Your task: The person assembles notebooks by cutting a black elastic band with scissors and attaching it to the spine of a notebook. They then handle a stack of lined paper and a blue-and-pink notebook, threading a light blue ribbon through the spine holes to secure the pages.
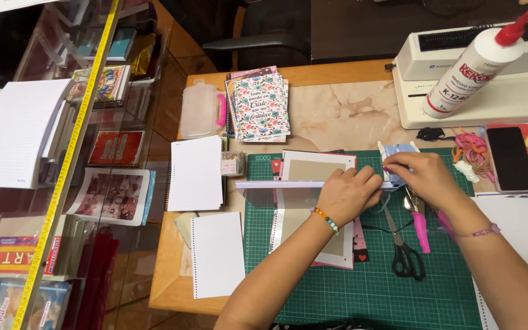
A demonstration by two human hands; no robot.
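Over the green cutting mat (368, 287), the left hand (348, 194) is pinching the upright notebook cover (288, 184) while the right hand (420, 174) is gripping pale blue ribbon (396, 151) at its end, binding apparently unfinished, scissors (403, 250) lying unused.

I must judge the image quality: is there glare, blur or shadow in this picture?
Head view: even light, mostly sharp; reflections glare on the glass counter; the left hand and right hand are slightly soft; the glue bottle casts a faint shadow.
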